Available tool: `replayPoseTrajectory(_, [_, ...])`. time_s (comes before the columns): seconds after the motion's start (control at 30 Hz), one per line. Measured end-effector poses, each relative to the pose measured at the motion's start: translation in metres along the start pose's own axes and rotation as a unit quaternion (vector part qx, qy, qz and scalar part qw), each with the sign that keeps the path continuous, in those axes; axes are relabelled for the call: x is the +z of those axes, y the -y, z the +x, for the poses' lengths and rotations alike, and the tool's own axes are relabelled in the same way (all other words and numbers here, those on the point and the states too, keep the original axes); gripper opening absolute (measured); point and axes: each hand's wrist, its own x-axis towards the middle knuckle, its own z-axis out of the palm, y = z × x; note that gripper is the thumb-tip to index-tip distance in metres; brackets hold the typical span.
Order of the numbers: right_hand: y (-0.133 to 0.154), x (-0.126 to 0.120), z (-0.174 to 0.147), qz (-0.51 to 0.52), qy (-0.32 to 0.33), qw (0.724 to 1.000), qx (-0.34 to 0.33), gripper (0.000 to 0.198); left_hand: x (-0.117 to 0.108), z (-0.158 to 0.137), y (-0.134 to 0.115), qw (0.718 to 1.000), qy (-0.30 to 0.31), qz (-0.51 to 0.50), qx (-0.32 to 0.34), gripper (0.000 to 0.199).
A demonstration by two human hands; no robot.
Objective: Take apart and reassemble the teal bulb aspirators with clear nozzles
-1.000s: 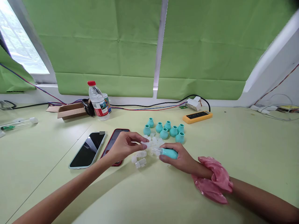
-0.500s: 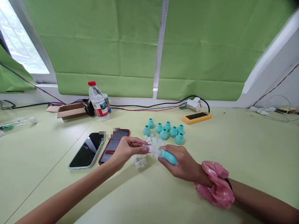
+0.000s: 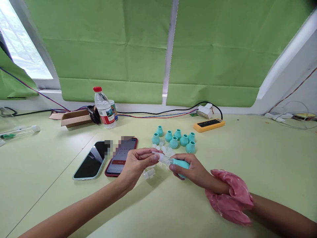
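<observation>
My right hand (image 3: 194,168) is closed around a turquoise rubber bulb (image 3: 181,163), its thumb near the neck. A clear plastic tube (image 3: 167,161) extends from that neck toward the left. Between thumb and fingers, my left hand (image 3: 136,165) pinches a translucent white tip (image 3: 158,155) at the tube's far end. How the tip and tube join is too small to make out. Behind the hands stand several more turquoise bulbs (image 3: 173,142), necks up. Small translucent plastic pieces (image 3: 169,151) lie under and behind the hands, and a clear fitting (image 3: 149,174) rests in front of them.
Two phones lie left of my hands, a black-screened one (image 3: 90,162) and a red-cased one (image 3: 118,164) showing a timer. Farther back are a water bottle (image 3: 105,110), a cardboard box (image 3: 76,119) and a yellow power strip (image 3: 209,125). Cables run along the wall.
My right hand has shifted its grip on the turquoise bulb, the thumb now lying across it near the neck, and moved slightly right. My left hand still pinches the tip, slightly lower.
</observation>
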Motion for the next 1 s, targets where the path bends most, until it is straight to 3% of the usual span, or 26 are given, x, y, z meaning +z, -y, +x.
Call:
replayPoseTrajectory(0.1, [-0.0006,-0.0018,0.0017,0.140,0.054,0.986,0.067,0.025,0.0031,-0.0028,-0.0008,1.000,-0.005,-0.005,0.002,0.015])
replayPoseTrajectory(0.2, [-0.0012,-0.0042,0.0027,0.256,0.112,0.952,0.123,0.024,0.0049,-0.0040,-0.0007,1.000,-0.010,-0.015,0.005,0.015])
replayPoseTrajectory(0.4, [-0.0027,-0.0074,0.0008,0.458,0.191,0.825,0.270,0.025,0.0071,-0.0045,-0.0019,1.000,-0.011,-0.018,0.006,0.012])
replayPoseTrajectory(0.43, [-0.0026,-0.0069,-0.0003,0.471,0.193,0.815,0.276,0.025,0.0071,-0.0045,-0.0019,1.000,-0.009,-0.013,0.009,0.011])
replayPoseTrajectory(0.63, [0.0017,-0.0022,-0.0058,0.428,0.133,0.861,0.240,0.023,0.0023,-0.0021,0.0024,0.999,0.002,0.029,0.019,0.013])
replayPoseTrajectory(1.0, [0.0043,-0.0065,-0.0031,0.383,0.152,0.880,0.237,0.026,0.0008,-0.0007,-0.0012,0.998,0.048,0.039,0.014,0.019])
